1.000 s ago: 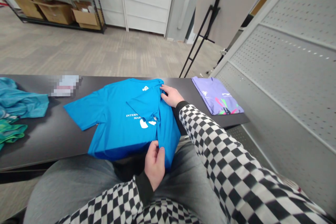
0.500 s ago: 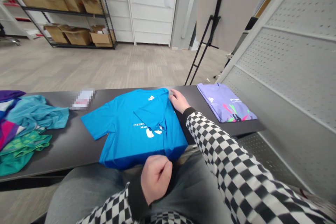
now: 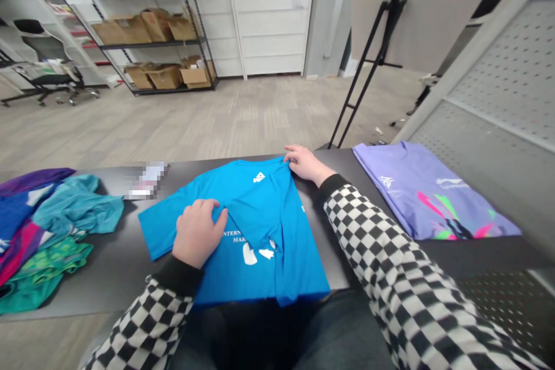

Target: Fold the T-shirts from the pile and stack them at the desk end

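Note:
A bright blue T-shirt lies on the dark table, with white lettering and a small white logo. Its right side is folded inward, so one sleeve lies across the middle and covers part of the print; the other sleeve points out to the left. My left hand is over the shirt's left part, thumb and forefinger closed at the corner of the folded-in sleeve. At the far right shoulder, my right hand pinches the folded edge, its forefinger stretched out above the cloth.
A folded purple T-shirt with a colourful print lies on the right. Crumpled colourful clothes are heaped at the left end of the table. Near the far edge sits a blurred-out flat item. A black stand rises beyond the table.
My left hand has moved from a fist near my lap up and left onto the shirt. My right hand has closed on the shirt's shoulder edge. The camera view has shifted.

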Motion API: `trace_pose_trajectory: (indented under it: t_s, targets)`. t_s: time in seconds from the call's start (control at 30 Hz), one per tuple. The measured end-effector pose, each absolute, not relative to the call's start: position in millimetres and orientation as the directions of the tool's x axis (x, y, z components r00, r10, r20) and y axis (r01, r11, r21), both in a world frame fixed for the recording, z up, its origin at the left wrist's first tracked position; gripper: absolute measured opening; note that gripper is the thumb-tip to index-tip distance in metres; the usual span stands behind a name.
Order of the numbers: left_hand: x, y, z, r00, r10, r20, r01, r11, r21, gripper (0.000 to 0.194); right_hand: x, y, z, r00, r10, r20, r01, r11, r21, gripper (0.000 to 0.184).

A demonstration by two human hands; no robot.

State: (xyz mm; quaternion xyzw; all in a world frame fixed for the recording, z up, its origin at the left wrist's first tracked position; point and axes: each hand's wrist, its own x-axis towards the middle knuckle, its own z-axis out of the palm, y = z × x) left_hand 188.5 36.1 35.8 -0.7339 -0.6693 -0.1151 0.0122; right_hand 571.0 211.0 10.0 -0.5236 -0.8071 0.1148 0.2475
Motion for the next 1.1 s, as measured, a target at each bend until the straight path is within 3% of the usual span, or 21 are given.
trace_pose_trajectory:
  t_s: [0.23, 0.4, 0.6, 0.8, 0.93, 1.1]
  targets:
    - [192.5, 48.8, 43.3, 0.104, 0.986, 0.134, 0.973, -0.128, 0.190, 0.033, 572.8, 232.4, 17.7, -0.449, 0.851, 0.272, 0.725, 0.525, -0.445, 0.029]
    - [189.9, 61.3, 53.5, 0.020, 0.995, 0.097, 0.955, -0.048, 0.293, 0.023, 575.5, 234.0, 24.0, -0.430, 0.869, 0.245, 0.770, 0.494, -0.403, 0.031]
    - [190.9, 74.1, 66.8, -0.047, 0.994, 0.102, 0.958, 0.016, 0.285, 0.019, 578.6, 226.0, 30.6, -0.385, 0.892, 0.238, 0.803, 0.450, -0.391, 0.030]
    - [208.5, 80.2, 72.2, 0.008, 1.000, 0.012, 0.990, -0.010, 0.143, 0.021, 579.2, 224.8, 29.5, -0.377, 0.885, 0.273, 0.708, 0.466, -0.531, 0.023]
    - [241.7, 102.3, 77.4, 0.115, 0.991, 0.069, 0.967, -0.128, 0.220, 0.031, 586.5, 227.7, 24.7, -0.324, 0.901, 0.287, 0.666, 0.433, -0.607, 0.025]
    - [298.8, 149.8, 70.6, 0.278, 0.960, 0.004, 0.904, -0.263, 0.338, 0.039, 592.7, 226.8, 23.3, -0.399, 0.884, 0.243, 0.667, 0.462, -0.584, 0.036]
